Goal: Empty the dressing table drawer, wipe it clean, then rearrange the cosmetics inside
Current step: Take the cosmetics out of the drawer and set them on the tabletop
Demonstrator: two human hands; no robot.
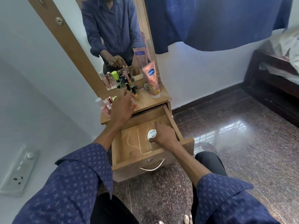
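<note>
1. While crouched before the dressing table [150,102], kept both hands forward: one over the tabletop, one inside the drawer [129,151].
2. Found the drawer pulled out below the tabletop's front edge, with its curved metal handle [152,166] on the front panel.
3. Noted the right hand [165,135] inside the drawer, against its right wall, fingers and thumb curled round a white round jar [151,133].
4. Located the jar on the drawer floor, toward the right wall and about midway between the front and back walls.
5. Observed pale squiggly marks [131,143] on the bare drawer floor, left of the jar.
6. Noted the left hand [123,105] above the tabletop near its left front, fingertips at a group of dark-capped bottles [134,90]. Could not tell whether it gripped anything; something orange showed beneath the fingers.
7. Found a pink tube [152,81] standing cap-down at the tabletop's back right corner, leaning on the mirror [113,38], with a striped hair clip [146,87] just beside it on the left.
8. Recorded pink bottles [106,107] clustered at the tabletop's left edge.
9. Saw a wall socket panel [17,172] on the left wall and a bed [275,70] well apart on the right.
</note>
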